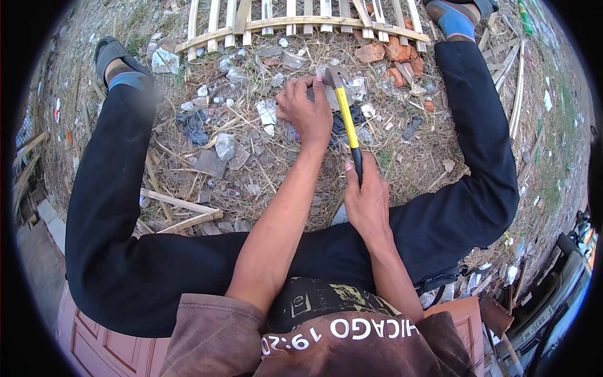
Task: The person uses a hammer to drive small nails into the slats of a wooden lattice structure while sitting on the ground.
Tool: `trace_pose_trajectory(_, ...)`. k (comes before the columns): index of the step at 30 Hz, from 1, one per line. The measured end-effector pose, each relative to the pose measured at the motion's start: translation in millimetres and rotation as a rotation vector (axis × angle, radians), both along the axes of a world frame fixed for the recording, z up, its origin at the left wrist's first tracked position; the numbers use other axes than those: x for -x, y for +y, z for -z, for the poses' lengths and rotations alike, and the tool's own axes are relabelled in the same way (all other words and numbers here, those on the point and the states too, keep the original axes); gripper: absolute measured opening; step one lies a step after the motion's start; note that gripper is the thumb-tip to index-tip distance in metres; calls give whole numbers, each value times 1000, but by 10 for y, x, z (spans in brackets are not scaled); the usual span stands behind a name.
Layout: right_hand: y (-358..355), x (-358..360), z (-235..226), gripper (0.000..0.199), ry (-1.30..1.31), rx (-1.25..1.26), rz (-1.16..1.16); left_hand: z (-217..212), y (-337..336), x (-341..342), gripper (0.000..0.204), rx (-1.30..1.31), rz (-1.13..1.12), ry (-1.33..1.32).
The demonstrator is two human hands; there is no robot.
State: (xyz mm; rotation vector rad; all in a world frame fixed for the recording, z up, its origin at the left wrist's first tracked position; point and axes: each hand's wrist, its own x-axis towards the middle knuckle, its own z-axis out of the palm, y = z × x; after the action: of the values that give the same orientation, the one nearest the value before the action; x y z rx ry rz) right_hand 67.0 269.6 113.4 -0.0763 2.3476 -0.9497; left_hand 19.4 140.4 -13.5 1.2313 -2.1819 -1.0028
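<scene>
Head view, looking down at a person seated on bare ground strewn with dry grass, stones and litter, legs in black trousers spread wide to the left and right.

The right hand (366, 200) is closed around the black grip of a hammer (347, 116) with a yellow shaft, near the middle of the scene. The hammer reaches away from the body, and its metal head sits at the far end, touching or just above the rubble.

The left hand (306, 113) lies just left of the hammer head, fingers curled narrow and pinched on something small at the ground; what it holds cannot be told.

Beyond the hands, a panel of pale wooden slats (295, 22) lies flat at the far edge. Broken red bricks (386, 53) sit at far right, just in front of it. Crumpled grey and white scraps (224, 146) lie left of the hands, and two loose wooden strips (179, 210) rest by the left thigh. A reddish panelled door (94, 342) lies under the person at near left.
</scene>
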Motion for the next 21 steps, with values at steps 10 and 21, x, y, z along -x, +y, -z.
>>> trace_pose_trajectory(10, 28, -3, 23, 19, -23, 24, 7, 3, 10, -90, 25, 19, 56, 53)
trace_pose_trajectory(21, -25, 70, -169, 25, 63, 99, 36, 11, 28, -69, 24, 15, 36, 59)
